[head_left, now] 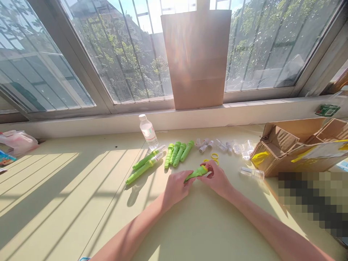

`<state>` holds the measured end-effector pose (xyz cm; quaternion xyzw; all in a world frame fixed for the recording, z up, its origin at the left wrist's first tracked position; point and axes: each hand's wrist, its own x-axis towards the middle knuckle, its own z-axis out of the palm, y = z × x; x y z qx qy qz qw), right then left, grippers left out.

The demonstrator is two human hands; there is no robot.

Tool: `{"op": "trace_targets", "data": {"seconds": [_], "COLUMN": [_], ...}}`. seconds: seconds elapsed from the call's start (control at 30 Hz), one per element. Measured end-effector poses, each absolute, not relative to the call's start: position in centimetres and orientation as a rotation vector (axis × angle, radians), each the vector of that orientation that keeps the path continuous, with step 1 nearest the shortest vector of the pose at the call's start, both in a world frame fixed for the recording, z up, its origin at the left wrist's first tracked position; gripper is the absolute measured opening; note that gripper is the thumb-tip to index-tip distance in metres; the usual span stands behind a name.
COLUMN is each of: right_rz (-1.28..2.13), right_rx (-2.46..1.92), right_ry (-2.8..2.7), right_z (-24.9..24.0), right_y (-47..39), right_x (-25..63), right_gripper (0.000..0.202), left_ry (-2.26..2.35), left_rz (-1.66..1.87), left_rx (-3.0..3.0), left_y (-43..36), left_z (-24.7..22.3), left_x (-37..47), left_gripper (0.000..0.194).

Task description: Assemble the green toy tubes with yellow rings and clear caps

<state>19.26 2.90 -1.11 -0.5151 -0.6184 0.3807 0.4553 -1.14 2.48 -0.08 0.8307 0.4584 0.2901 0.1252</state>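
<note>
My left hand is closed round the lower part of a green plastic tube, just above the table. At the tube's other end, by a yellow ring, the fingers of my right hand pinch it. Loose yellow rings lie right behind my right hand. Several similar green tubes rest side by side beyond my left hand. Farther left are two longer green tubes fitted with clear ends. Small clear plastic pieces are scattered at the back right, and a larger clear cylinder lies near the box.
A water bottle stands behind the tubes. On the right is an open cardboard box with yellow tape. A cardboard sheet leans against the barred window. Plastic bags lie at the far left of the pale table.
</note>
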Motion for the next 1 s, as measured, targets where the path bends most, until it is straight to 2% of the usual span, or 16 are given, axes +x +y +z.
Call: {"op": "trace_targets", "data": {"seconds": [0.87,1.0], "right_rz": [0.892,0.899], "right_rx": [-1.266,-1.233], "right_ry": [-1.509,-1.522], "right_z": [-0.9,-1.3], "right_y": [3.1,3.1], "right_x": [19.1,19.2], "right_gripper": [0.040,0.040], "left_ry": [1.315,1.329], "left_rz": [0.738,0.770], "left_rx": [2.077,2.178], "left_y": [2.9,2.8], "left_z": [1.6,1.1], "left_x": [-0.9,-0.9], "left_gripper": [0.031,0.027]}}
